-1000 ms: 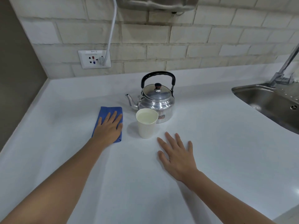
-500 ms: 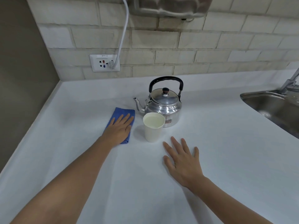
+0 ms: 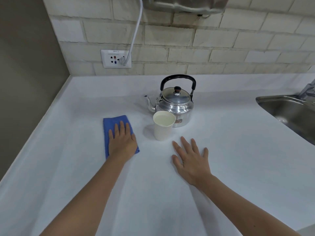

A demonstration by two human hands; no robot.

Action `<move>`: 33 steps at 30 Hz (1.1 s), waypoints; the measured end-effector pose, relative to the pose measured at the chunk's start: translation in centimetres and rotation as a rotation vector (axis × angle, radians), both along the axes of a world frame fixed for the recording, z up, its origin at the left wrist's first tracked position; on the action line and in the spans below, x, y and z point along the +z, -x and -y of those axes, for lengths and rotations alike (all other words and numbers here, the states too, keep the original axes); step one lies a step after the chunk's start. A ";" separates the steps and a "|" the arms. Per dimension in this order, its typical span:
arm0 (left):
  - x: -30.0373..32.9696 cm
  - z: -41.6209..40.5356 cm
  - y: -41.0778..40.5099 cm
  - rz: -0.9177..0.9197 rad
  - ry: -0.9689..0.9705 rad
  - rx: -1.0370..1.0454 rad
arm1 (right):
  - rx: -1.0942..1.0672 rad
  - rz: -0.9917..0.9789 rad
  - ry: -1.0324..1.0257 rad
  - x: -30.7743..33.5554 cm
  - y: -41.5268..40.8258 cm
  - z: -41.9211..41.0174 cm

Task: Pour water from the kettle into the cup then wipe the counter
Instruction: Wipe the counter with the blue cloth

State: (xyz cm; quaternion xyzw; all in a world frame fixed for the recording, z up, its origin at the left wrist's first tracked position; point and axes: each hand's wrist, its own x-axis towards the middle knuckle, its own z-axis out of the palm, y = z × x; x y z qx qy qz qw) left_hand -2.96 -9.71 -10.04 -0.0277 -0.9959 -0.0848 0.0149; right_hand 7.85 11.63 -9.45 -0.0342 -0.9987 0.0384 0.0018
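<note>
A shiny metal kettle (image 3: pixel 177 106) with a black handle stands upright on the white counter (image 3: pixel 238 159), spout pointing left. Directly in front of it stands a white paper cup (image 3: pixel 162 132) holding liquid nearly to the rim. Left of the cup lies a folded blue cloth (image 3: pixel 112 123). My left hand (image 3: pixel 122 142) presses flat on the cloth's near half, fingers stretched forward. My right hand (image 3: pixel 190 160) rests palm down on the bare counter just in front and right of the cup, fingers spread, holding nothing.
A steel sink (image 3: pixel 289 113) with a faucet (image 3: pixel 308 89) is set into the counter at the right. On the brick wall behind, a wall socket (image 3: pixel 115 58) has a white cord (image 3: pixel 136 31) plugged in. A grey side wall bounds the counter on the left.
The cloth under my left hand has turned and shifted slightly left, away from the cup. My right hand stays flat on the counter. The camera has moved in and to the left.
</note>
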 end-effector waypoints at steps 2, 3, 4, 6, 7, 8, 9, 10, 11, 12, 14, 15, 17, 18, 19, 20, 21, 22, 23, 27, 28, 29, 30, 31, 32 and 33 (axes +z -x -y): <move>-0.4 0.1 -0.9 -0.016 0.027 -0.117 | 0.002 0.002 0.007 0.1 0.0 0.0; -0.3 0.8 -0.9 -0.021 0.040 -0.155 | 0.003 0.006 0.012 0.1 -0.1 0.0; -0.2 1.7 -0.6 -0.026 0.051 -0.168 | 0.006 0.009 0.014 0.2 -0.1 0.0; 0.3 3.3 -0.1 -0.012 0.056 -0.118 | 0.013 0.017 0.013 0.3 -0.2 -0.1; 0.5 3.8 0.0 0.005 0.054 -0.074 | 0.016 0.021 0.010 0.3 -0.2 -0.1; 0.7 3.8 -0.2 0.016 0.050 -0.033 | 0.019 0.022 0.006 0.4 -0.2 -0.1; 0.8 3.6 -0.6 0.025 0.045 0.005 | 0.021 0.021 0.004 0.4 -0.2 -0.1; 0.9 3.1 -1.1 0.033 0.035 0.040 | 0.024 0.020 0.002 0.5 -0.2 -0.2; 0.9 2.5 -1.8 0.038 0.024 0.070 | 0.031 0.016 -0.004 0.5 -0.2 -0.2; 0.9 1.8 -2.5 0.038 0.018 0.091 | 0.040 0.013 -0.014 0.5 -0.1 -0.3; 0.7 0.3 -4.1 0.035 0.020 0.106 | 0.056 0.019 -0.025 0.5 0.1 -0.5; 0.6 -0.5 -5.0 0.034 0.025 0.099 | 0.060 0.018 -0.028 0.5 0.2 -0.7; 0.2 -1.7 -6.8 0.015 0.048 0.056 | 0.066 0.007 -0.032 0.4 0.2 -0.8; 0.1 -2.2 -7.7 0.001 0.064 0.025 | 0.071 0.003 -0.034 0.4 0.2 -0.8; -0.1 -2.5 -8.6 -0.017 0.081 -0.010 | 0.076 0.001 -0.033 0.3 0.2 -0.9; -0.2 -2.7 -9.4 -0.035 0.095 -0.047 | 0.080 0.004 -0.029 0.2 0.1 -0.9; -0.2 -2.6 -10.3 -0.050 0.102 -0.084 | 0.085 0.011 -0.025 0.2 0.1 -1.0; -0.2 -2.5 -11.1 -0.058 0.098 -0.125 | 0.090 0.017 -0.022 0.2 0.2 -1.2; 0.0 -2.4 -12.0 -0.059 0.087 -0.171 | 0.097 0.019 -0.023 0.2 0.3 -1.4; 0.7 -0.4 -13.5 -0.056 0.087 -0.205 | 0.124 0.015 -0.025 0.4 0.6 -2.2; 0.9 0.3 -13.2 -0.067 0.072 -0.162 | 0.127 0.019 -0.022 0.5 0.6 -2.4; 1.0 1.1 -12.7 -0.064 0.073 -0.101 | 0.130 0.022 -0.022 0.5 0.5 -2.5; 1.1 1.8 -12.0 -0.034 0.083 -0.028 | 0.132 0.025 -0.022 0.5 0.5 -2.5; 1.1 2.3 -11.3 -0.001 0.088 0.035 | 0.134 0.029 -0.018 0.5 0.4 -2.6; 1.2 2.4 -10.8 0.025 0.085 0.084 | 0.134 0.034 -0.010 0.5 0.4 -2.7; 1.2 2.2 -10.4 0.036 0.077 0.122 | 0.136 0.038 -0.004 0.5 0.4 -2.8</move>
